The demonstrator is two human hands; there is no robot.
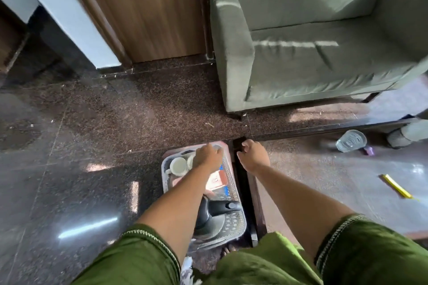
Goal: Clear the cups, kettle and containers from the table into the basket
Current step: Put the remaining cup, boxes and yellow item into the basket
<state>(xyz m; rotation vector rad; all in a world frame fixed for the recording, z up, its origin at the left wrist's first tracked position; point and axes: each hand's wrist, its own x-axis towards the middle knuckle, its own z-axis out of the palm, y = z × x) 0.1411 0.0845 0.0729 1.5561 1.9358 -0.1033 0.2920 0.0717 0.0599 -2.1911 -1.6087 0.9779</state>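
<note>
1. Basket [234, 222] sits on the floor, just left of the dark edge of the surface [301, 169]. Already in it: white cups [178, 165] at the far end, a reddish container [217, 179] mid-basket, the black kettle [215, 211] at the near end.

2. Left hand [209, 157] is over the far end of the basket, fingers curled down beside the cups. Blur hides the fingertips; I cannot tell whether its grip holds anything or is only placing or steadying.

3. Right hand [253, 157] rests at the far left corner of the surface, fingers loosely curled, nothing visibly held.

4. On the surface, far right: a clear glass cup [350, 140] lying on its side, a small purple item [368, 150] just beside it. A yellow stick-like object [397, 186] lies nearer, well apart from both.

5. Judgement: task nearly done; the step in hand is settling the far end of the basket, and the glass cup looks like the last piece to fetch.

6. To do it well: release only once the item sits flat between the cups and the basket wall. Free space is tight, so nest rather than stack. Lay the glass away from the kettle handle to avoid knocks.
</note>
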